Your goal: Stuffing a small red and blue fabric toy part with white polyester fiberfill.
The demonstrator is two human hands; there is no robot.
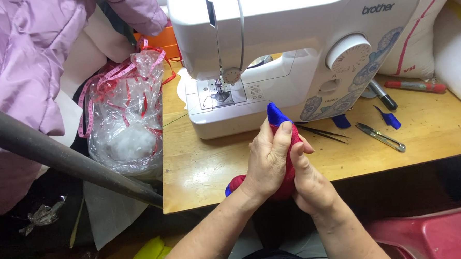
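White sewing machine (289, 49) fills the back of the wooden table (201, 172); in front of it, just over the table's near edge, both hands clamp one small red and blue fabric piece (289, 158). Left hand (267, 161) wraps it, fingers curled tight across the front. Right hand (308, 180) cups it from behind, thumb pressing. Blue tip pokes up above the fingers.

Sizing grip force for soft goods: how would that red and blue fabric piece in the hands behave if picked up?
The red and blue fabric piece looks soft: both the left hand and right hand wrap and squeeze it, so it probably deforms under grip. Its rounded bulge suggests stuffing, likely light for its size. Cloth surface, so probably not slippery or fragile.
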